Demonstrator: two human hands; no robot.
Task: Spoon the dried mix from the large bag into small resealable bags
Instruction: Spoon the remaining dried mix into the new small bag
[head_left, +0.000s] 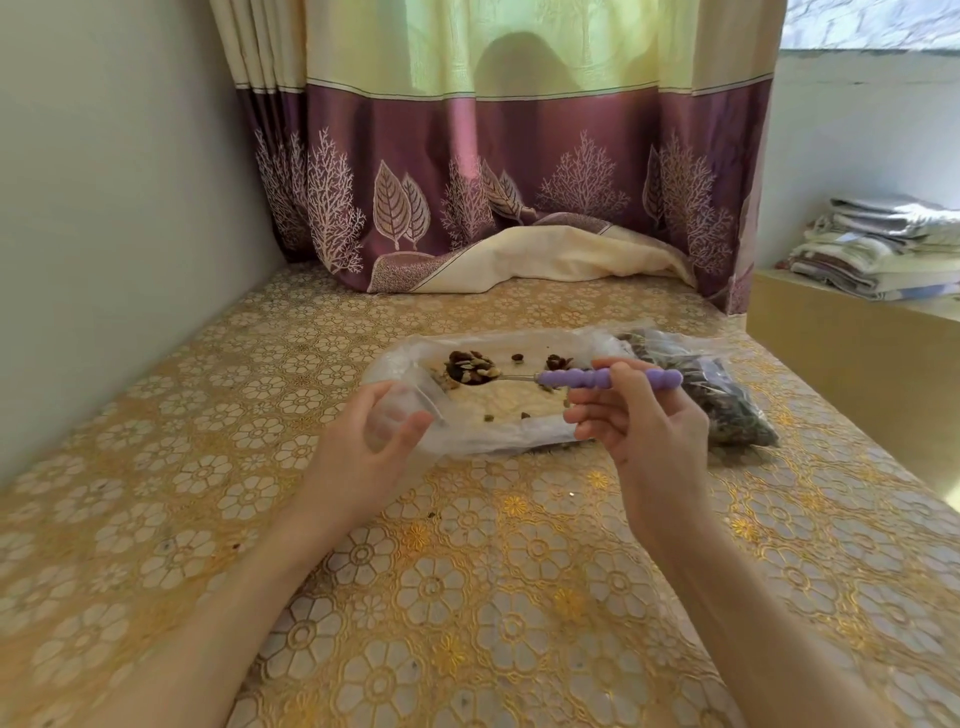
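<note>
A large clear plastic bag (519, 431) lies open on the table, with scattered bits of dried mix (558, 360) inside. My right hand (639, 421) pinches a spoon by its purple beaded handle (608, 378); the metal bowl carries a heap of dried mix (470, 370) above the large bag. My left hand (363, 447) holds a small clear resealable bag (400, 415) open at the large bag's left end, just below the spoon's bowl. Another bag filled with dark dried mix (727, 405) lies to the right, partly behind my right hand.
The table (467, 597) wears a gold floral cover. A purple and cream curtain (493, 182) hangs at the back, its hem lying on the tabletop. The wall (104, 234) runs along the left. On the right a ledge (857, 353) holds folded cloths (883, 249).
</note>
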